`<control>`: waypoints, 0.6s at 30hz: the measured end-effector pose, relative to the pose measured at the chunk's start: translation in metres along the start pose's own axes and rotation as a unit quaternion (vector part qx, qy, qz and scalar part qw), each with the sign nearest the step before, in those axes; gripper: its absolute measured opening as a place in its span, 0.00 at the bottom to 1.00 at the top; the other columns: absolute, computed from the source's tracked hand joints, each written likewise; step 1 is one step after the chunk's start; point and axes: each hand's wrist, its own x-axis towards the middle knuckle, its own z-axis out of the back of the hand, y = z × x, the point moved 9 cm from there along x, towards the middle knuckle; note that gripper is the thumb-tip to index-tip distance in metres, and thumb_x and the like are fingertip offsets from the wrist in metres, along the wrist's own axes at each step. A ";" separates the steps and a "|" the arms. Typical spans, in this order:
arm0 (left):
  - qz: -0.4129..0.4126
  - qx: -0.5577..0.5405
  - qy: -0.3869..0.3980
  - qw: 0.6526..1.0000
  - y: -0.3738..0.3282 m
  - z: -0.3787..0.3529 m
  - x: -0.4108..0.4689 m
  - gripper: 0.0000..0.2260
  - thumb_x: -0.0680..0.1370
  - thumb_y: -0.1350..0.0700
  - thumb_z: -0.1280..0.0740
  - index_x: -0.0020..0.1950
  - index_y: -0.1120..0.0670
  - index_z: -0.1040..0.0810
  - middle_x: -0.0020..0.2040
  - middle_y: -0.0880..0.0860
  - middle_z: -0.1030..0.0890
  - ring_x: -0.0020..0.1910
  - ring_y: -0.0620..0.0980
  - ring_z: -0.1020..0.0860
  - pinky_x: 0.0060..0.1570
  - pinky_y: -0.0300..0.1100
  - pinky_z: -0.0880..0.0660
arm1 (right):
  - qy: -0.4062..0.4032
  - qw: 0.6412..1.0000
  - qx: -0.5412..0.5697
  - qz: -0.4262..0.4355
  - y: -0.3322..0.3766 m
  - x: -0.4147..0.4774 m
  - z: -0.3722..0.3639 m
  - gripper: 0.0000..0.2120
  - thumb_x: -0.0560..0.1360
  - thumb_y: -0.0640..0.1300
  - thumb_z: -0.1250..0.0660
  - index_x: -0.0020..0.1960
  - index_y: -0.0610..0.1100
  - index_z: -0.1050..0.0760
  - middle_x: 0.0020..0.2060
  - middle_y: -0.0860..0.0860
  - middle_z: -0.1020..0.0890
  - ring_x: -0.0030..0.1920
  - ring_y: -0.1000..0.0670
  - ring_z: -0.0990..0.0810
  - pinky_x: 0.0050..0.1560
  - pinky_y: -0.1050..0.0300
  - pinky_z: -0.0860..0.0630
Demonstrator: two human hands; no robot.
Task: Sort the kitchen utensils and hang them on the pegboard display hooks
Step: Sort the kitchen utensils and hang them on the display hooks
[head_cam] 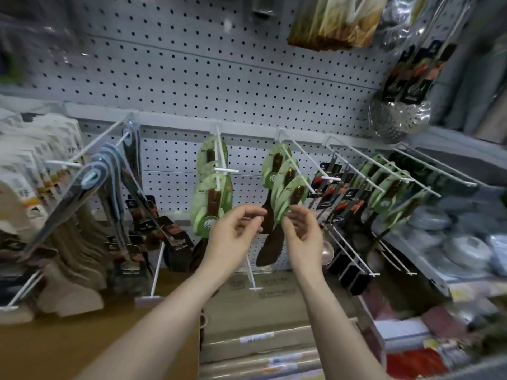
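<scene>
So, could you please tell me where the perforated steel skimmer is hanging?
In the head view the perforated steel skimmer hangs at the upper right of the pegboard, above the green-carded utensils at the far right.

Stacked dishes (463, 249) right, cardboard boxes (274, 319) below

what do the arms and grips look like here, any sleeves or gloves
Both arms are bare: the left forearm and right forearm show no sleeves up to the frame's edge. The left grip and right grip are ungloved hands. No watch, bracelet or ring shows, though blur could hide a thin one.
</scene>
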 end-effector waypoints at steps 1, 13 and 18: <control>-0.008 -0.003 -0.016 1.000 -0.003 0.010 -0.004 0.07 0.78 0.61 0.34 0.51 0.50 0.19 0.43 0.45 0.18 0.42 0.44 0.19 0.46 0.39 0.21 | 0.017 1.000 -0.003 0.005 0.004 -0.003 -0.010 0.10 0.78 0.35 0.33 0.58 0.44 0.24 0.48 0.52 0.19 0.47 0.61 0.21 0.48 0.70 0.27; -0.002 0.087 -0.167 0.982 0.009 0.096 0.022 0.11 0.82 0.54 0.41 0.63 0.47 0.26 0.58 0.44 0.24 0.56 0.35 0.25 0.53 0.30 0.27 | 0.177 0.984 0.007 0.014 0.034 0.016 -0.111 0.11 0.83 0.47 0.42 0.61 0.53 0.23 0.54 0.60 0.18 0.56 0.62 0.21 0.56 0.64 0.25; 0.049 0.062 -0.131 0.988 0.024 0.102 0.054 0.13 0.83 0.54 0.44 0.62 0.47 0.23 0.60 0.45 0.21 0.59 0.41 0.24 0.61 0.40 0.27 | 0.131 0.991 0.015 0.015 0.034 0.041 -0.118 0.10 0.83 0.46 0.42 0.55 0.54 0.22 0.50 0.59 0.18 0.52 0.58 0.20 0.54 0.57 0.24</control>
